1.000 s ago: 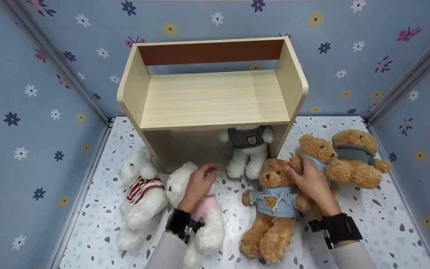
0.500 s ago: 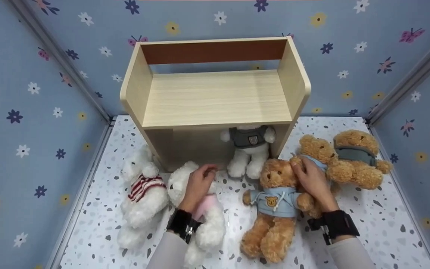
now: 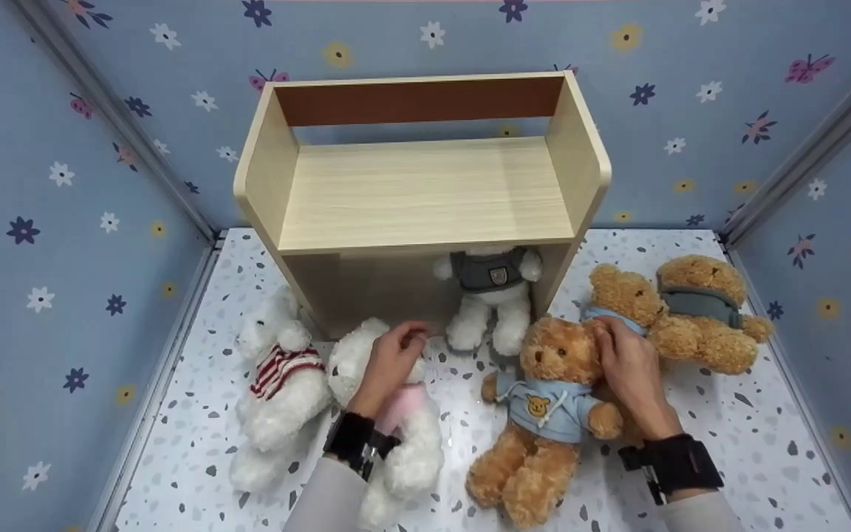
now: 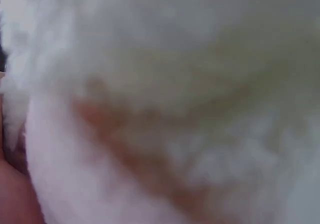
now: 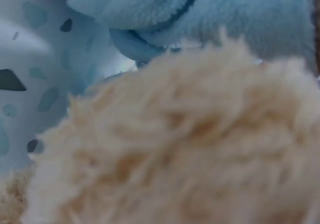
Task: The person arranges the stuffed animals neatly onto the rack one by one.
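My right hand [image 3: 631,366] pinches the side of the head of a brown teddy bear [image 3: 544,473] in a light blue hoodie, which lies face up and slightly tilted. Its hoodie [image 5: 250,19] and blurred tan fur fill much of the right wrist view. My left hand [image 3: 390,366] lies across the head of a white teddy bear [image 3: 419,458] in a pink top, fingers curled at the far side of the head. White fur [image 4: 150,24] and the pink top [image 4: 60,174] crowd the left wrist view. The left fingertips are partly hidden.
Behind stands a wooden shelf [image 3: 425,192]; a white bear in a grey top [image 3: 490,270] sits in its lower compartment. Left lies a white bear in a striped top [image 3: 285,399]. Two brown bears, one in blue [image 3: 629,295], one in green [image 3: 706,318], lie right. Patterned walls enclose the floor.
The brown bear in the hoodie has tilted, its head shifting right and its legs left. My right hand has moved slightly right and down. The left hand stays nearly still.
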The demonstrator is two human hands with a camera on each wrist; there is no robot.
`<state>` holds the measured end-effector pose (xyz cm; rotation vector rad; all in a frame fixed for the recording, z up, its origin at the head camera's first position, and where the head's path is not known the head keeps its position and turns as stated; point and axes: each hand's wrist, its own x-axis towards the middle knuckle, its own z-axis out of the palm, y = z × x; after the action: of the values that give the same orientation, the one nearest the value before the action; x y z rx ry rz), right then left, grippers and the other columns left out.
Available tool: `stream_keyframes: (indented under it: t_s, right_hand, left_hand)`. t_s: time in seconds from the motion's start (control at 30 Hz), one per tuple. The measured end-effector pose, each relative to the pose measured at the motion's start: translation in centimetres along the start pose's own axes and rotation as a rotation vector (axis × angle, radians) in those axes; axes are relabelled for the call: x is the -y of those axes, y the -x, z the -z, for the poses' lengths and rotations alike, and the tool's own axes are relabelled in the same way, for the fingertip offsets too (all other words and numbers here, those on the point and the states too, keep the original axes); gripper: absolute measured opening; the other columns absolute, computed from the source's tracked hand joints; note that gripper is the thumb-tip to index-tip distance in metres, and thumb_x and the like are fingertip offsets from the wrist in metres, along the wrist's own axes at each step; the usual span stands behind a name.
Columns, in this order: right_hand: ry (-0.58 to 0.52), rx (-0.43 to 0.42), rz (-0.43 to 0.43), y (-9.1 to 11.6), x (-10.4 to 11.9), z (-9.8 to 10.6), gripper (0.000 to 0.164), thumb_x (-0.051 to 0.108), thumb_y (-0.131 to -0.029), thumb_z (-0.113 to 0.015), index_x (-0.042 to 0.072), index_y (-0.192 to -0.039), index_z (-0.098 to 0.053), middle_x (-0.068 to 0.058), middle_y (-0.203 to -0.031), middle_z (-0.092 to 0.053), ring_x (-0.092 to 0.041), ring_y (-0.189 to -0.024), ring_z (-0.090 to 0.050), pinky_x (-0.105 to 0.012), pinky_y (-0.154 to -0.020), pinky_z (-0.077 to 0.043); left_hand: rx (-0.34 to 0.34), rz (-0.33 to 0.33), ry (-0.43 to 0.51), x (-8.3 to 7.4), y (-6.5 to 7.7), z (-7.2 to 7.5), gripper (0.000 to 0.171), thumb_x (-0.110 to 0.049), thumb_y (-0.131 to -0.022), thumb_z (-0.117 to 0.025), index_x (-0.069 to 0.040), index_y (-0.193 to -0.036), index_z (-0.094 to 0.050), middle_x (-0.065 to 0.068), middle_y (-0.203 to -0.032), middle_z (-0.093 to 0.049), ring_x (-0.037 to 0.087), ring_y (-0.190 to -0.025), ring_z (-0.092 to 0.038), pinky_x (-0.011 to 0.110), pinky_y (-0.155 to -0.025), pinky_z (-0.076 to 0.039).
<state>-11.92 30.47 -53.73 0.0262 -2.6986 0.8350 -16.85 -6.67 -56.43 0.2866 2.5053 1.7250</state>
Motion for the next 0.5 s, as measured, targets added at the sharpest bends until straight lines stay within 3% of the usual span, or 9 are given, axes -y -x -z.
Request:
stream_keyframes:
  t_s: [0.1,0.2,0.33,0.4,0.5]
  right_hand:
    - [-0.009,-0.040,0.016,0.5,-0.1,0.2,0.028,0.010,-0.107,-0.058,-0.003,-0.130,-0.066,-0.004,-0.075,-0.062,-0.018,-0.060,-0.055,-0.040,-0.062,-0.043]
    - [-0.030,-0.040,0.016,0.7,-0.3,0.3,0.029,0.011,-0.107,-0.057,-0.003,-0.132,-0.066,-0.007,-0.077,-0.062,-0.021,-0.062,-0.056,-0.041,-0.063,-0.041]
    - [-0.057,-0.014,0.010,0.6,-0.4,0.4,0.030,0.013,-0.108,-0.057,-0.002,-0.132,-0.065,-0.017,-0.098,-0.068,-0.033,-0.082,-0.065,-0.050,-0.075,-0.050]
    - [-0.044,0.001,0.007,0.6,-0.4,0.5,0.031,0.018,-0.107,-0.059,0.000,-0.132,-0.065,-0.022,-0.112,-0.064,-0.038,-0.092,-0.063,-0.054,-0.080,-0.049]
    - [0.002,0.033,-0.004,0.6,-0.1,0.5,0.034,0.027,-0.106,-0.062,0.004,-0.132,-0.066,-0.023,-0.113,-0.058,-0.037,-0.090,-0.057,-0.051,-0.077,-0.045]
  left_hand:
    - [0.011,-0.016,-0.036,-0.5,0.0,-0.2,0.029,-0.012,-0.103,-0.057,-0.001,-0.128,-0.068,0.015,-0.114,-0.073,0.028,-0.103,-0.068,0.044,-0.092,-0.055]
    - [0.010,-0.071,-0.159,-1.5,0.0,-0.9,0.029,-0.011,-0.101,-0.060,-0.003,-0.127,-0.069,0.014,-0.118,-0.073,0.029,-0.109,-0.068,0.045,-0.096,-0.054]
    - [0.072,-0.171,-0.312,-3.5,-0.3,-2.3,0.029,-0.014,-0.102,-0.060,-0.007,-0.128,-0.070,0.009,-0.124,-0.071,0.026,-0.104,-0.070,0.041,-0.091,-0.056]
    - [0.123,-0.211,-0.328,-4.5,-0.5,-2.9,0.030,-0.016,-0.103,-0.060,-0.008,-0.130,-0.069,0.007,-0.126,-0.070,0.026,-0.104,-0.069,0.040,-0.090,-0.057]
    - [0.166,-0.234,-0.326,-5.5,-0.9,-3.6,0.030,-0.015,-0.103,-0.061,-0.008,-0.130,-0.069,0.007,-0.127,-0.069,0.028,-0.107,-0.069,0.040,-0.092,-0.056]
